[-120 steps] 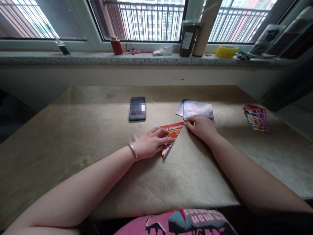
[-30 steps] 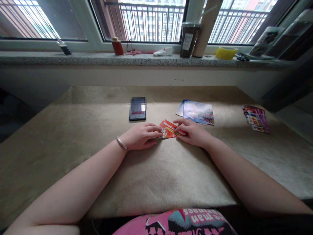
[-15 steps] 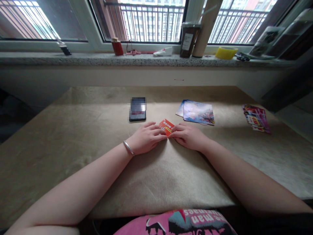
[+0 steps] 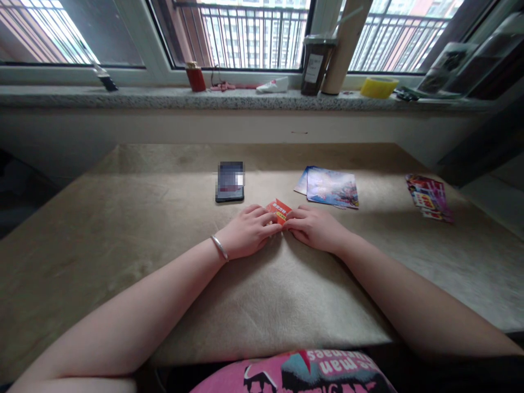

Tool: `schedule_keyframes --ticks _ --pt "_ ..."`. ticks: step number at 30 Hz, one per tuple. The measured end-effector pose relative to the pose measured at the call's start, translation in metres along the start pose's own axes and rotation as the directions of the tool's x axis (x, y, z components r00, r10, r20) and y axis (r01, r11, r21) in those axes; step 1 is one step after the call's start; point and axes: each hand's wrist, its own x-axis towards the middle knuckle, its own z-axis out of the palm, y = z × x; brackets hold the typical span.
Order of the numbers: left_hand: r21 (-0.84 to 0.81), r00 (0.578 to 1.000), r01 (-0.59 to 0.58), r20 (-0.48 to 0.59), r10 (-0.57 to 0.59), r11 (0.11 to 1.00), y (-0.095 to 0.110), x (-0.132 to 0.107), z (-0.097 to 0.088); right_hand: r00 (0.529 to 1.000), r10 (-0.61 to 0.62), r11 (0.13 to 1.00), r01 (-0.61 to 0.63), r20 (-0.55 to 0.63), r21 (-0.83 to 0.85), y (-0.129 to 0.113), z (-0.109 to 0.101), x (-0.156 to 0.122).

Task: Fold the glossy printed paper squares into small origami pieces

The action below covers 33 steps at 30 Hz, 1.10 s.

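A folded red printed paper (image 4: 279, 209) lies on the beige felt-covered table (image 4: 123, 229), mostly covered by my two hands. My left hand (image 4: 246, 232), with a silver bangle at the wrist, presses its fingertips on the paper's left part. My right hand (image 4: 315, 227) presses on the right part, its fingertips almost meeting those of the left. Both hands have their fingers curved down and held together on the paper. Only a small red corner of the paper shows between them.
A dark phone (image 4: 230, 181) lies just beyond my hands. A blue flyer stack (image 4: 331, 188) sits to the right of it, and a pink-red flyer (image 4: 429, 197) at the table's far right. The windowsill (image 4: 123, 98) holds a red cup (image 4: 195, 77), a yellow tape roll (image 4: 379, 86) and a dark jar (image 4: 314, 64).
Since four seconds ago the paper has been folded from a large triangle into a smaller shape. My hands have closed in toward each other over it and now hold nearly still.
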Motion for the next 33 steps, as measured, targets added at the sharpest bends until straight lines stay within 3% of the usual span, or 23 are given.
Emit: schedule_keyframes --ticks 33 --pt "-0.04 0.999 -0.044 -0.003 0.044 0.998 -0.013 -0.012 -0.004 1.0 -0.012 0.999 0.012 -0.003 0.037 0.0 0.0 -0.004"
